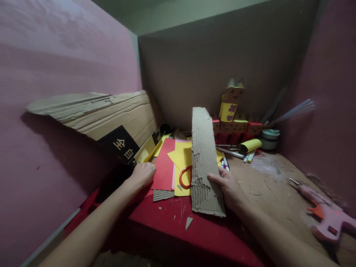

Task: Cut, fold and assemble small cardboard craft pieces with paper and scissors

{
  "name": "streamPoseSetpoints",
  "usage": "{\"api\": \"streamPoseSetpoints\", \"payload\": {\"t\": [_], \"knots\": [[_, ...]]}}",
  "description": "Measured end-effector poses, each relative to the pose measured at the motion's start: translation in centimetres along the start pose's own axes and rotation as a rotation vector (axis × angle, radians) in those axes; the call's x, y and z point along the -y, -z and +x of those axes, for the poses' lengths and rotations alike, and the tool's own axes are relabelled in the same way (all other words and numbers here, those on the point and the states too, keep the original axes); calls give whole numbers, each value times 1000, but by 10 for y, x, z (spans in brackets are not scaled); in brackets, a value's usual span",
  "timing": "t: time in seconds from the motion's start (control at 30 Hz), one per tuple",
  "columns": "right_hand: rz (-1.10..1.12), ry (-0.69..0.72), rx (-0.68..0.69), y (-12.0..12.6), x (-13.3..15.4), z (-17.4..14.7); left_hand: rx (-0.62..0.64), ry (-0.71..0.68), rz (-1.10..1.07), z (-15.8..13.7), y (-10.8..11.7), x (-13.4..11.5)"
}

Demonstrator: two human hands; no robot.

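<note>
My right hand (229, 185) grips a long corrugated cardboard strip (204, 148) by its right edge, thumb on the near face. The strip stands roughly upright, its surface ribbed and partly torn. Behind it, the red handle of a pair of scissors (184, 178) shows; the strip hides the rest. My left hand (144, 174) is closed at the left edge of a red paper sheet (164, 163); whatever its fingers hold is hidden. Yellow paper (182, 155) lies beside the red sheet, and a folded yellow piece (147, 154) rises just beyond my left hand.
A large cardboard sheet (119, 111) leans along the left wall. A decorated cardboard figure (229, 107), a yellow paper tube (250, 145) and a teal container (269, 139) stand or lie at the back right. A pink glue gun (325, 211) lies at right. Scraps (188, 223) dot the red cloth (167, 218).
</note>
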State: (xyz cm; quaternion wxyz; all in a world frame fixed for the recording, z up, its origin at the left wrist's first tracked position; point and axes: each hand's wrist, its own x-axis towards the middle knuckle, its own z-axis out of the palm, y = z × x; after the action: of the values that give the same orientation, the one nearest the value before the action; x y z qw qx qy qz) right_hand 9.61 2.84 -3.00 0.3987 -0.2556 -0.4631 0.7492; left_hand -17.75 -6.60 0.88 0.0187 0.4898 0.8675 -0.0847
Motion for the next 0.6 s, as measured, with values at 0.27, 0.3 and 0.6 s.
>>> {"api": "streamPoseSetpoints", "payload": {"t": [0.27, 0.3, 0.6], "knots": [[-22, -27, -23, -5, 3, -2, -184, 167, -73, 4, 24, 26], [-20, -26, -22, -5, 3, -2, -219, 179, -92, 4, 28, 29], [-20, -25, -3, -3, 2, -2, -522, 292, -362, 5, 50, 43]]}}
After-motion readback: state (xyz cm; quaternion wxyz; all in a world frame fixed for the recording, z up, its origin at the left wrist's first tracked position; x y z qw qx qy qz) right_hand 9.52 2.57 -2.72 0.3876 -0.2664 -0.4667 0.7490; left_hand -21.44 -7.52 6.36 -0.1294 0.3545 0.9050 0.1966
